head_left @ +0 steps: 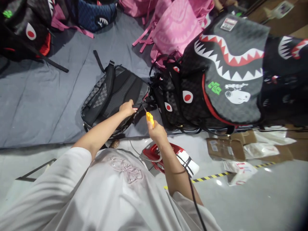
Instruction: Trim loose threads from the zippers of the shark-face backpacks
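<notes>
A black and grey checkered backpack (127, 84) lies with its padded back and shoulder straps facing up. My left hand (127, 109) is closed at its right edge, gripping what looks like a thin black strap of the backpack. A small red-and-white piece (135, 109) shows by the fingertips. My right hand (157, 132) is wrapped around a yellow-handled tool (149, 118) with a thin, dark, pointed tip. That tip points up and left, close to the strap by my left hand; whether they touch I cannot tell.
Shark-mouth backpacks (231, 70) crowd the right, touching the checkered one's side. Pink backpacks (176, 29) and a blue backpack (96, 16) stand at the back of the grey cloth (48, 102). A red-and-white device (187, 162) and cardboard boxes (223, 149) sit below. A black cable (196, 205) hangs beside my right arm.
</notes>
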Available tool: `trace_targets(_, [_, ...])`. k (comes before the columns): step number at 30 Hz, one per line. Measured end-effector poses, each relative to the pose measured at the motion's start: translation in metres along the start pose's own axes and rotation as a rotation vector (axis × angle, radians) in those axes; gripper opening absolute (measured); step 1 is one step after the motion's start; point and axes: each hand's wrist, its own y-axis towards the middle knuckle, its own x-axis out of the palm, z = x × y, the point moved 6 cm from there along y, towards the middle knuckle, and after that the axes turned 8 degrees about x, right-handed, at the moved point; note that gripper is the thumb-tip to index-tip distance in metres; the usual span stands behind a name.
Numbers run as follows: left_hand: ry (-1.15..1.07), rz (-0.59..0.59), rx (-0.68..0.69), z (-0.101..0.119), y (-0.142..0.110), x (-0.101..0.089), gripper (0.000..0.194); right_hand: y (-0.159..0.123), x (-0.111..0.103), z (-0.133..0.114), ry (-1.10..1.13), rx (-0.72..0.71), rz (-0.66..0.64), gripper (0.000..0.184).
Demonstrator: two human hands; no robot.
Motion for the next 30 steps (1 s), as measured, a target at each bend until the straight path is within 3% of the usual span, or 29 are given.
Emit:
trace_targets(3, [-0.052, -0.070, 0.033, -0.009, 0.007, 0.001, 0.041, 0.000, 0.009, 0.004, 0.113, -0.045, -0.022, 0.045])
trace_targets(7, [-0.046, -0.043, 0.044, -0.016, 0.002, 0.003, 0.044, 0.003, 0.021, 0.002, 0.245, -0.055, -0.031, 0.045])
trace_targets(14, [0.003, 0.042, 0.052, -0.014, -0.008, 0.007, 0.043, -0.005, 0.019, -0.010, 0.174, -0.018, 0.051, 0.044])
trace_targets(30, [0.065, 0.075, 0.068, -0.015, -0.015, 0.005, 0.035, -0.003, 0.022, 0.004, 0.252, -0.003, 0.072, 0.043])
